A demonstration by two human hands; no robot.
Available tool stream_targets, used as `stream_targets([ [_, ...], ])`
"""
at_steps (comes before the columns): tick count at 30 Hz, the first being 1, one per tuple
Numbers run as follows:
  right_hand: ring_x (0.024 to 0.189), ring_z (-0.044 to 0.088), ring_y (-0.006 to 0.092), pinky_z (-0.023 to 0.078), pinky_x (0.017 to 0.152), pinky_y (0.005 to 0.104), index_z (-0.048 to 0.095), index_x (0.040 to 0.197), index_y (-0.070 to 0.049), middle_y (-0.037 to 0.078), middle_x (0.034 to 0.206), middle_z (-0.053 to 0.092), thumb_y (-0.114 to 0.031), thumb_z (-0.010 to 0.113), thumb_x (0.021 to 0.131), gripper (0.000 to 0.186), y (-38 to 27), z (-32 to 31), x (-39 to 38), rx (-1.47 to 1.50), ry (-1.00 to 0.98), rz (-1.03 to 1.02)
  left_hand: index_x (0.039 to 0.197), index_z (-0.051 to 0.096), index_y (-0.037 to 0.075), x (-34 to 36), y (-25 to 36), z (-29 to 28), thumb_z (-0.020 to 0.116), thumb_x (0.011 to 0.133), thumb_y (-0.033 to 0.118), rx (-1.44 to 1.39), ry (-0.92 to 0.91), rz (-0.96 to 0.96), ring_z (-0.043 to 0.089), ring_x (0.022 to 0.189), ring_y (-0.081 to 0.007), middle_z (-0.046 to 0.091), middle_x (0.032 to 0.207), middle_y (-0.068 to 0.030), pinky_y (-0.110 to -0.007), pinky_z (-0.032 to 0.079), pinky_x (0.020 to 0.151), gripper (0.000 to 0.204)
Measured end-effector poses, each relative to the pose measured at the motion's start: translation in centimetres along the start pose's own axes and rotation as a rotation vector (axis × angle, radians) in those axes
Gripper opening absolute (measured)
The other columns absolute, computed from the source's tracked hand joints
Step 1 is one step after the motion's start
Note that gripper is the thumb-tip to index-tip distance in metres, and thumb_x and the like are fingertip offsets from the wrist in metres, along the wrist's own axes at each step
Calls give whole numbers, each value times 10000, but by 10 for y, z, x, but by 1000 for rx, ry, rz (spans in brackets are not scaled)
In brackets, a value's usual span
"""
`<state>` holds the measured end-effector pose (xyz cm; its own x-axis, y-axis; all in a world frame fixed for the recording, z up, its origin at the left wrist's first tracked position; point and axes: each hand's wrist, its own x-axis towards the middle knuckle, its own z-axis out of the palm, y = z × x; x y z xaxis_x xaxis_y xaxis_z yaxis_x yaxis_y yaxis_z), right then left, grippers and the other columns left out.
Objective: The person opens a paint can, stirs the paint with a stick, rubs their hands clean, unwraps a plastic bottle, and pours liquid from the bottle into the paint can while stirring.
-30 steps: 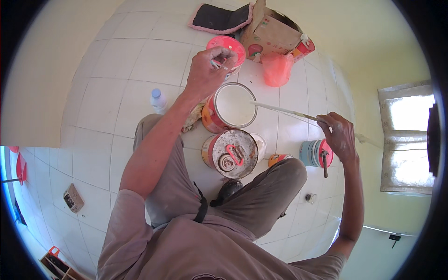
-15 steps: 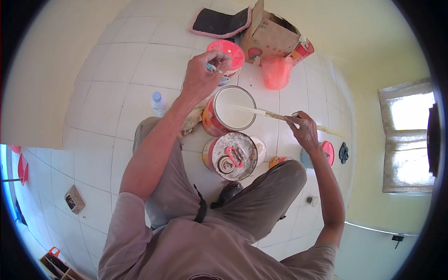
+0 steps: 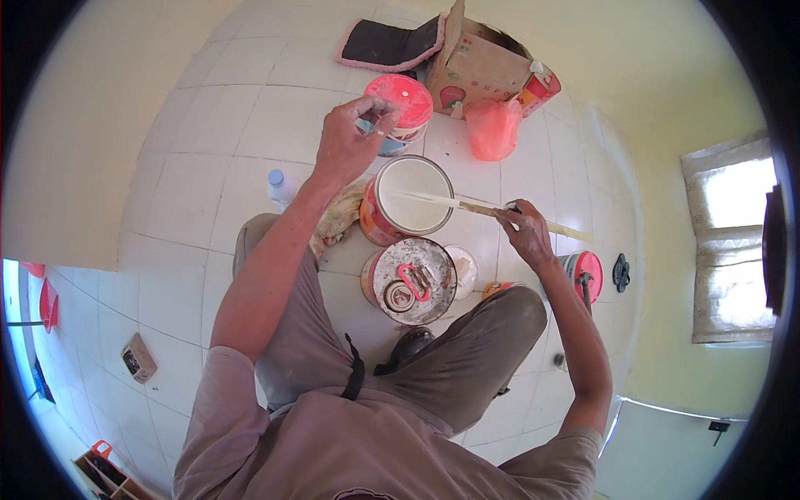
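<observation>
An open paint tin (image 3: 390, 223) with white paint inside stands on the floor in front of me. My right hand (image 3: 527, 233) grips a long wooden stick (image 3: 479, 208) from the tin's right side. The stick's white-coated end reaches over the rim into the paint, and its other end extends right past my fingers. My left hand (image 3: 350, 142) is raised beyond the tin, fingers curled together, beside a bucket with a pink lid (image 3: 404, 98). Something bluish shows between those fingers; I cannot make it out. Nearer me is another tin with a paint-smeared lid (image 3: 429, 265) bearing a red loop.
Beyond are a cardboard box (image 3: 479, 71), a pink plastic bag (image 3: 493, 129) and a dark pink-edged mat (image 3: 387, 46). A blue-capped bottle (image 3: 277, 182) and crumpled cloth (image 3: 340, 217) lie left. Right are a red-lidded bucket (image 3: 588, 273) and black object (image 3: 621, 272).
My right hand and the stick have shifted left, with the stick's coated end further across the tin. My left hand has moved slightly left and down, still curled.
</observation>
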<state>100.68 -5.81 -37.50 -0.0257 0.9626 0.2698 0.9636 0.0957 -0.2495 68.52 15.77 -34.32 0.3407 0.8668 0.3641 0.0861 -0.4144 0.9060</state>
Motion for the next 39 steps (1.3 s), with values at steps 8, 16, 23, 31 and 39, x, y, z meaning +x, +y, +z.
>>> stream_targets([
  [8, 816, 633, 342, 531, 715, 458, 794, 1002, -69, 152, 860, 616, -82, 744, 866, 145, -12, -41, -2, -78, -89, 16, 1071, 761, 15, 2, -5, 4, 738, 936, 290, -7, -15, 11, 657, 841, -89, 746, 922, -51, -266, 486, 648, 307],
  [16, 807, 624, 345, 516, 702, 470, 782, 965, -49, 146, 853, 611, -70, 742, 866, 109, -24, -88, -4, -159, -154, 35, 1070, 759, 14, 1, -6, 4, 737, 939, 295, -24, -9, 8, 663, 851, -97, 747, 925, -56, -268, 491, 662, 310],
  [23, 825, 632, 342, 517, 710, 461, 782, 976, -47, 152, 871, 615, -34, 740, 848, 135, -37, -122, -2, -204, -178, 46, 1068, 759, 18, 3, -7, 3, 737, 940, 296, -37, -10, 8, 666, 860, -103, 746, 930, -51, -267, 495, 666, 306],
  [31, 810, 630, 337, 517, 724, 435, 789, 1056, -68, 149, 873, 605, -10, 736, 848, 223, -52, -148, 2, -281, -177, 91, 1066, 754, 7, 3, -5, 3, 737, 942, 267, -74, 14, 44, 674, 864, -104, 746, 919, -55, -274, 507, 679, 289],
  [39, 818, 655, 314, 524, 733, 421, 745, 1165, -39, 157, 899, 626, -7, 768, 814, 353, -61, -146, 16, -162, -176, 171, 1059, 753, 6, 4, -4, -3, 738, 942, 264, -57, 12, 18, 673, 860, -102, 741, 915, -55, -277, 512, 687, 283],
])
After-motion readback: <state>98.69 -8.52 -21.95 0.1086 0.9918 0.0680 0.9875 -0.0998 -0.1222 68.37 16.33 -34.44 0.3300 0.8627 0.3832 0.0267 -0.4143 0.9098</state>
